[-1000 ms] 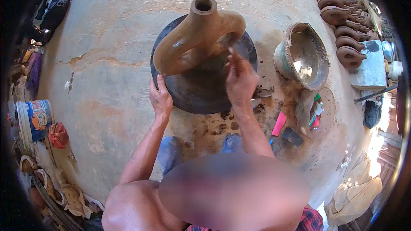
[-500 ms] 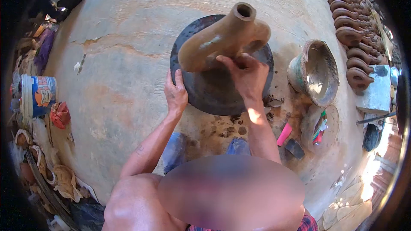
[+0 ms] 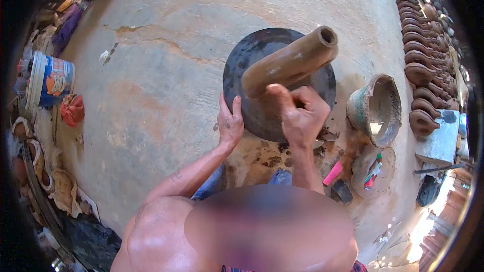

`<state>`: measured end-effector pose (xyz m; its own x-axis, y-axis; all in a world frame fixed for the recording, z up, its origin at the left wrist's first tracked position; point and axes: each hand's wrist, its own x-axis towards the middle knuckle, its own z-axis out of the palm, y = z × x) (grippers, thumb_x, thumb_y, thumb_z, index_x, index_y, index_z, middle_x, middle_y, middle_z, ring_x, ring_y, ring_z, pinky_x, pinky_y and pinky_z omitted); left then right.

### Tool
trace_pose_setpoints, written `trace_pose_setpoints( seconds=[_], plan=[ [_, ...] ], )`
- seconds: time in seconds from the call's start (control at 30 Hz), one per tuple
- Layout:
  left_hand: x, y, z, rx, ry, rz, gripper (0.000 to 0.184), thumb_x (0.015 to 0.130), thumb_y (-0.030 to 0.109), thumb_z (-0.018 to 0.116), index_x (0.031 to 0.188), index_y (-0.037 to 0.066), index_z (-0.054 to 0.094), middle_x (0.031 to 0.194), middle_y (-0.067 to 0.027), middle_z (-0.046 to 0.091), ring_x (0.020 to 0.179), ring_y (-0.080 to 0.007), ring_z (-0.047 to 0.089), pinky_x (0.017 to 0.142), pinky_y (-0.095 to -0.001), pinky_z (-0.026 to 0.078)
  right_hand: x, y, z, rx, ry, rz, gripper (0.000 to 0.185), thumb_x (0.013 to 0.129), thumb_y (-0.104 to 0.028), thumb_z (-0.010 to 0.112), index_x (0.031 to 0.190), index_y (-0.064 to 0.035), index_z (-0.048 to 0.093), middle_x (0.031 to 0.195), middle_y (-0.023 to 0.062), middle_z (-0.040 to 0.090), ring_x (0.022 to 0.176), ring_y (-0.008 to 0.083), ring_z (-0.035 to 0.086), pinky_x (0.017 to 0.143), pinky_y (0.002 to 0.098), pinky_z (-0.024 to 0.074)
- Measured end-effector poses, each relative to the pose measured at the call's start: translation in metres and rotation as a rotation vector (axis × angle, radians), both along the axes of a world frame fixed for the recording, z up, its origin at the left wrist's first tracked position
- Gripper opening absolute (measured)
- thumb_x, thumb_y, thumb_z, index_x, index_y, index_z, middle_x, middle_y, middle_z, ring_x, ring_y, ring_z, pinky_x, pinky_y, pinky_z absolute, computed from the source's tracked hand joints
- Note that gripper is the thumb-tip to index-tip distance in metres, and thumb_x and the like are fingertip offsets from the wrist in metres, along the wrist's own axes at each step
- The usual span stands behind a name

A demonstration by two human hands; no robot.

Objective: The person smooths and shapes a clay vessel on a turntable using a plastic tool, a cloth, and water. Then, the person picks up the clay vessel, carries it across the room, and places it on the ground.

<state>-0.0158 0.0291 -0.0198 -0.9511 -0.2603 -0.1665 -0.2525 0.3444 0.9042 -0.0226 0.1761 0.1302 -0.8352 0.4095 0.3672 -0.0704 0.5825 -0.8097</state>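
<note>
The clay vessel (image 3: 285, 65) stands on the dark disc (image 3: 250, 53), its long side running obliquely to a round, open mouth (image 3: 328, 36). The left hand (image 3: 231, 127) lies at the near left rim of the disc, thumb (image 3: 237, 106) and fingers apart; whether it presses there cannot be determined. The right hand (image 3: 304, 117) is beside the vessel's near side, fingers curled and thumb extended toward it. Contact with the clay, and anything small held within the fingers, cannot be confirmed.

Handling, in judgement: the vessel appears unfired and damp, hence moderately heavy, slick on the surface and liable to dent under fingertip pressure. The thick lower body, supported with both palms, is the sound place to take hold; the mouth and neck are likely weak points and unsuitable for lifting.

Markings: the bucket (image 3: 56, 81) bears a blue label with an orange and white figure; no lettering on it is legible. No writing is noted on the vessel or disc.
</note>
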Motion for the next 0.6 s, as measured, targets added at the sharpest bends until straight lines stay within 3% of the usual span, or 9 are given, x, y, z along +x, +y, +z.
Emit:
trace_pose_setpoints(
  seconds=[0.07,0.13,0.37,0.43,0.47,0.5,0.57,0.6],
  plan=[
    [0.005,0.001,0.018,0.173,-0.002,-0.036,0.064,0.108,0.037,0.054,0.155,-0.003,0.037,0.137,-0.0306,0.062,0.128,-0.0433,0.061,0.108,-0.0464,0.046,-0.005,-0.002,0.01,-0.092,-0.108,0.042,0.037,0.08,-0.027,0.093,0.07,0.001,0.072,0.062,0.0074,0.066,0.056,0.0117,0.057,0.051,0.0321,0.043],
    [0.009,0.002,0.016,0.162,0.035,-0.053,0.062,0.108,0.035,0.055,0.155,-0.002,0.037,0.136,-0.0293,0.063,0.128,-0.0422,0.061,0.108,-0.046,0.046,-0.011,0.004,0.017,-0.261,-0.271,0.007,0.044,0.078,-0.035,0.095,0.069,0.0018,0.073,0.06,0.005,0.067,0.055,0.0066,0.053,0.05,0.0305,0.0414],
    [0.009,-0.005,-0.001,0.173,0.053,-0.089,0.067,0.107,0.038,0.058,0.157,-0.001,0.036,0.14,-0.0269,0.062,0.129,-0.0381,0.061,0.108,-0.0452,0.046,-0.022,0.025,0.024,-0.288,-0.156,-0.055,0.042,0.086,-0.036,0.089,0.071,0.001,0.074,0.059,-0.0028,0.061,0.059,0.0039,0.047,0.053,0.0266,0.0383],
    [0.008,-0.008,0.0,0.177,0.048,-0.113,0.069,0.106,0.04,0.059,0.157,0.0,0.036,0.14,-0.0264,0.062,0.129,-0.0385,0.061,0.107,-0.0449,0.047,-0.021,0.036,0.021,-0.365,0.01,-0.228,0.039,0.094,-0.032,0.082,0.075,0.0008,0.075,0.06,-0.0078,0.055,0.059,0.0036,0.044,0.054,0.0251,0.0366],
    [0.009,-0.01,0.001,0.208,0.012,-0.109,0.068,0.104,0.038,0.062,0.155,0.0,0.04,0.139,-0.0254,0.062,0.127,-0.0337,0.063,0.104,-0.0417,0.049,-0.02,0.044,0.018,-0.32,0.086,-0.303,0.03,0.1,-0.027,0.076,0.086,-0.0005,0.076,0.069,-0.0089,0.055,0.061,0.0032,0.042,0.055,0.0242,0.0357],
    [0.01,-0.015,0.004,0.207,0.01,-0.128,0.068,0.104,0.038,0.062,0.155,0.0,0.04,0.139,-0.0254,0.062,0.127,-0.0337,0.063,0.104,-0.0417,0.049,-0.016,0.047,0.018,-0.32,0.088,-0.322,0.03,0.1,-0.027,0.076,0.086,-0.0005,0.076,0.069,-0.0089,0.055,0.061,0.0032,0.042,0.055,0.0242,0.0357],
    [0.009,-0.025,0.02,0.162,-0.174,-0.151,0.06,0.103,0.033,0.065,0.151,0.001,0.049,0.122,-0.018,0.068,0.107,-0.0267,0.066,0.093,-0.0385,0.053,0.0,0.056,0.016,-0.406,0.197,-0.297,0.02,0.101,-0.023,0.075,0.096,-0.0031,0.076,0.079,-0.0064,0.062,0.067,0.0031,0.048,0.058,0.0222,0.0394],
    [0.014,-0.032,0.028,0.009,0.004,-0.114,0.054,0.102,0.03,0.066,0.147,0.002,0.053,0.111,-0.0136,0.067,0.096,-0.0225,0.063,0.085,-0.0358,0.053,0.015,0.056,0.005,-0.397,0.186,-0.245,0.014,0.102,-0.018,0.073,0.103,-0.0049,0.076,0.086,-0.0038,0.066,0.073,0.004,0.054,0.062,0.0226,0.045]
  ],
)
